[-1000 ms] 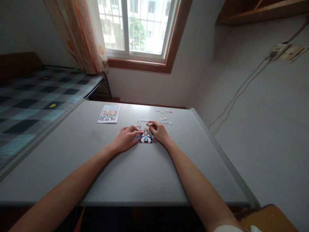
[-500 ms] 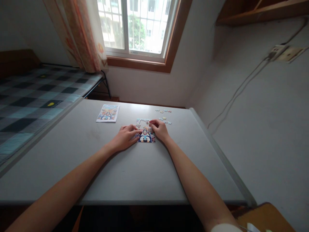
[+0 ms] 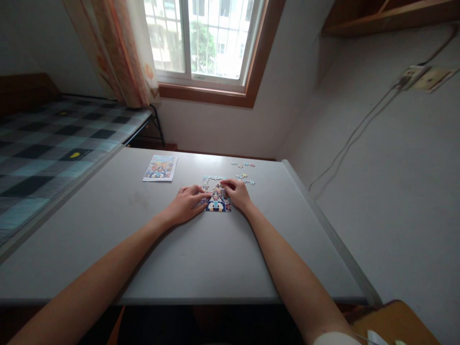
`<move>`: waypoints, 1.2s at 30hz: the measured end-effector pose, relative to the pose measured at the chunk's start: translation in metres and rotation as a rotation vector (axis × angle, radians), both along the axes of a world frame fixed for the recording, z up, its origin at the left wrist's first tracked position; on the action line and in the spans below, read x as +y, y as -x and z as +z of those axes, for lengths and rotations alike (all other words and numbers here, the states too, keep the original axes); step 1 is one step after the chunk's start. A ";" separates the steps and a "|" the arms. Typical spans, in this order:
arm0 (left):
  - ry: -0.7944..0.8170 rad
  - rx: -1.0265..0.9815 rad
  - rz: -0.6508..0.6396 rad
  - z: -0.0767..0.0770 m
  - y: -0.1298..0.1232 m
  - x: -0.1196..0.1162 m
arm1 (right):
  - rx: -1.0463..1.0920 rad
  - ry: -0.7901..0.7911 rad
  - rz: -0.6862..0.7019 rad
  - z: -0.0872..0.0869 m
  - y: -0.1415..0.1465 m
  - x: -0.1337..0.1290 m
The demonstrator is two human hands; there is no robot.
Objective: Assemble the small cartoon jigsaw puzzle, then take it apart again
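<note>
A partly assembled jigsaw puzzle (image 3: 216, 206) lies on the grey table, with a blue-and-white cartoon face along its near edge and an open gap inside its far part. My left hand (image 3: 187, 203) rests at its left side, fingers stretched out and the fingertips on the joined pieces. Over the right side, my right hand (image 3: 237, 193) has thumb and forefinger pinched at the gap's edge, on a puzzle piece mostly hidden by the fingertips. Loose puzzle pieces (image 3: 245, 179) lie just beyond the right hand, and more loose pieces (image 3: 243, 165) are farther back.
A printed picture sheet (image 3: 160, 168) lies on the table (image 3: 151, 258) at the back left. A bed (image 3: 72, 129) with a checked cover stands left of the table. The wall with a socket (image 3: 413, 77) and cable borders the right side; a wooden stool (image 3: 406, 322) is at the lower right.
My right hand's fingertips have shifted slightly left at the gap, pinched closer together. The left hand has stayed on the puzzle's left side.
</note>
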State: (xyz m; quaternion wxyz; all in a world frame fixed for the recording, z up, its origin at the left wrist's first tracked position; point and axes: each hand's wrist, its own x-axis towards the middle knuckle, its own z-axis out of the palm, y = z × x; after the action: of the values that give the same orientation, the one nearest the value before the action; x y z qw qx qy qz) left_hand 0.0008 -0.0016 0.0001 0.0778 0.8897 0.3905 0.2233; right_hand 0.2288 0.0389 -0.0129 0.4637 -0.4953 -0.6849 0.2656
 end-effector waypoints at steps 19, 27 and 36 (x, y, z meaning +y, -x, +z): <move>0.002 0.001 0.000 -0.001 0.000 0.001 | -0.119 0.023 0.026 0.004 0.001 -0.004; 0.016 -0.009 -0.002 0.002 -0.001 -0.001 | -0.120 0.031 0.036 0.005 0.001 -0.005; 0.002 -0.010 -0.019 0.000 0.001 0.000 | -0.049 -0.019 0.012 0.003 0.002 -0.005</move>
State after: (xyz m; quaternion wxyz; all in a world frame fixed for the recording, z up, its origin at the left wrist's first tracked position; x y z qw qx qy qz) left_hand -0.0003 -0.0017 0.0004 0.0826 0.8922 0.3817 0.2267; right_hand 0.2271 0.0344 -0.0101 0.4498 -0.4934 -0.7014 0.2496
